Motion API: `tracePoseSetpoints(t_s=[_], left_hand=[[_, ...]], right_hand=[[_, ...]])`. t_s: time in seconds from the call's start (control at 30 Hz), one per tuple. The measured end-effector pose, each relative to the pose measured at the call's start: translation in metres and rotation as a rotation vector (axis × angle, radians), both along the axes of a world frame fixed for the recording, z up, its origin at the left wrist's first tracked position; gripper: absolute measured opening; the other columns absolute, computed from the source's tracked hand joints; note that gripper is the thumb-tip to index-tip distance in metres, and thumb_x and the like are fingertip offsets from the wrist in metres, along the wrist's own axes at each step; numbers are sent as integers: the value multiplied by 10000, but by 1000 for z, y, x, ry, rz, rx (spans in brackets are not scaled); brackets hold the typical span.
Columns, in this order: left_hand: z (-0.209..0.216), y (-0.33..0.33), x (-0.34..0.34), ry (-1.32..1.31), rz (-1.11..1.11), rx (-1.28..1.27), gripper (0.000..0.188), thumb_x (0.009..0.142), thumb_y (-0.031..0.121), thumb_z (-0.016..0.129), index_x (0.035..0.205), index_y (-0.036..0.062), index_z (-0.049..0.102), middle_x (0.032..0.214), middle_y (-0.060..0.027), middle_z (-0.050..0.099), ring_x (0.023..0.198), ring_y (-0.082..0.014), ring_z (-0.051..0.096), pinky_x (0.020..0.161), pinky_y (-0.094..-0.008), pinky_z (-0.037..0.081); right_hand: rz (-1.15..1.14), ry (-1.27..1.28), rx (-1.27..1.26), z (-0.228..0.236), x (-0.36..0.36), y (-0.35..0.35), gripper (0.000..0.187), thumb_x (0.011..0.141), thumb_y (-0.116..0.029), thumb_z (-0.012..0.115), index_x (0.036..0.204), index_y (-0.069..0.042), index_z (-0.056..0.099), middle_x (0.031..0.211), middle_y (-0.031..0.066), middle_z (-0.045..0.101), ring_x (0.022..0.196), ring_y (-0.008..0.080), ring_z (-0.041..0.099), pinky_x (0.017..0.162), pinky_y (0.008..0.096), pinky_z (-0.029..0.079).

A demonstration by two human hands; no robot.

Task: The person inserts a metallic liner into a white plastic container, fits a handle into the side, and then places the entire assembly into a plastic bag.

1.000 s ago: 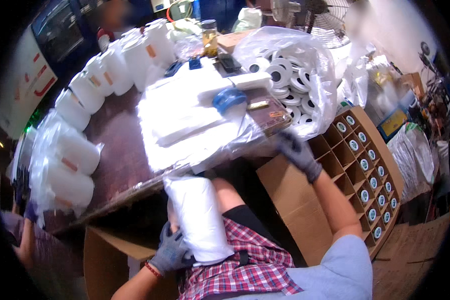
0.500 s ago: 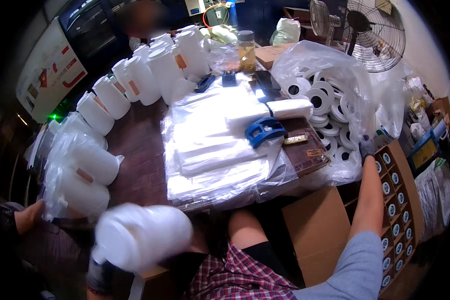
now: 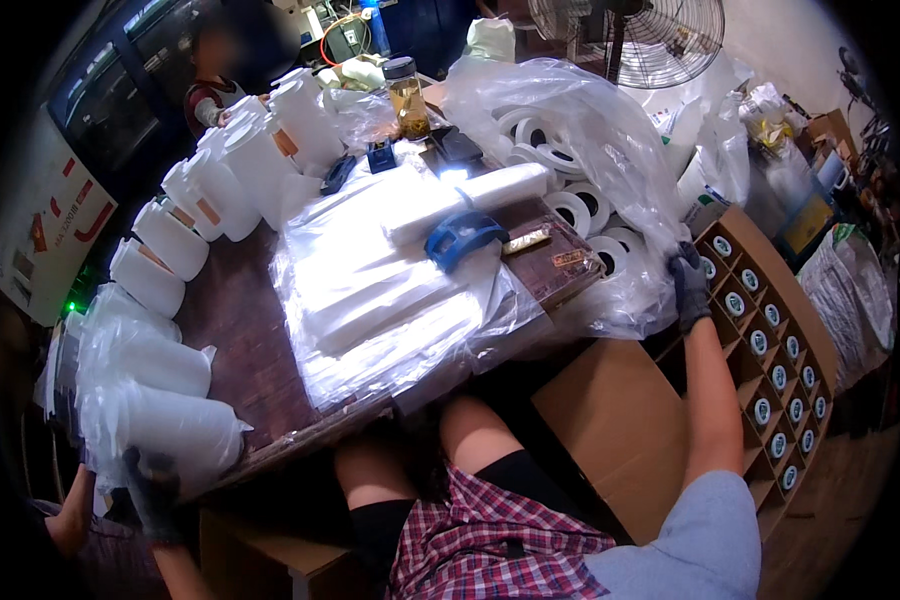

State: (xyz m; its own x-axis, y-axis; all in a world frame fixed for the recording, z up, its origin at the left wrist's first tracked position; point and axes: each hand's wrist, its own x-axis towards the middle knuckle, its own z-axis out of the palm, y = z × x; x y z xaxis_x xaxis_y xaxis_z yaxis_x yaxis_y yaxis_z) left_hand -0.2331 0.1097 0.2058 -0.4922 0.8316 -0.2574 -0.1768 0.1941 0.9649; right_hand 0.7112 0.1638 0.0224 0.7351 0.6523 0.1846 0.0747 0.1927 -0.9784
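My left hand (image 3: 153, 490), in a dark grey glove, is at the table's left front corner. Its fingers are apart, with the tips against the lower edge of a plastic-wrapped white cylinder (image 3: 175, 430); the hand is dim and holds nothing I can see. My right hand (image 3: 688, 288), also gloved, reaches far to the right. It lies between a clear plastic bag (image 3: 610, 120) of white rings (image 3: 570, 210) and a divided cardboard box (image 3: 820, 330). The fingers look stretched out, touching the bag's edge; nothing shows in them. Several round-topped white items (image 3: 762, 411) sit in the box's compartments.
White cylinders (image 3: 260, 160) line the table's left side. Plastic sheets (image 3: 370, 300), a blue curved tool (image 3: 465, 240) and a jar (image 3: 406, 100) lie or stand mid-table. A box flap (image 3: 610, 430) rises beside my right arm. A co-worker's arm (image 3: 70, 515) is at lower left.
The white cylinder my left hand carried over my lap is gone from it, and that hand has moved up-left to the table corner. My view has turned right; my right hand stays by the bag.
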Motion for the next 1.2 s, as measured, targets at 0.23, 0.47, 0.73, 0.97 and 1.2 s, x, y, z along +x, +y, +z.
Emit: tracePoseSetpoints(t_s=[0.23, 0.47, 0.73, 0.97, 1.2], left_hand=[[11, 39, 33, 264, -45, 1, 462, 959, 475, 527, 1196, 79, 550, 844, -52, 562, 578, -126, 477, 509, -231, 410], [13, 60, -33, 1083, -443, -195, 569, 921, 132, 588, 1438, 15, 381, 1160, -160, 616, 1057, -261, 581, 939, -324, 453], [43, 7, 74, 1450, 305, 384, 373, 942, 123, 618, 1281, 22, 501, 1220, -128, 524, 1080, -247, 541, 934, -360, 454], [81, 204, 227, 1679, -320, 824, 621, 868, 133, 678, 1427, 74, 414, 1418, -173, 459, 1307, -347, 439, 1096, -452, 351], [80, 489, 276, 1723, -165, 395, 980, 783, 692, 606, 1518, 140, 267, 1536, -196, 304, 1411, -385, 304, 1130, -472, 300]], right_hand=[[171, 147, -7, -20, -32, -67, 297, 747, -36, 480, 999, -14, 635, 838, -17, 574, 704, 115, 490, 629, 235, 399], [204, 211, 106, 48, -75, -59, 430, 937, -152, 544, 1334, 8, 507, 1269, 82, 569, 1134, 201, 535, 1002, 315, 400], [143, -80, 42, 27, -39, -69, 389, 1006, -221, 457, 1308, 7, 549, 1328, 122, 550, 1194, 239, 528, 1053, 360, 398], [-29, -92, -43, -79, -5, -105, 459, 1016, -262, 466, 1411, -36, 406, 1422, 97, 450, 1267, 257, 447, 1064, 387, 365], [224, 578, 170, -89, 4, -106, 499, 979, -247, 508, 1428, -61, 398, 1423, 101, 452, 1287, 261, 441, 1084, 383, 357]])
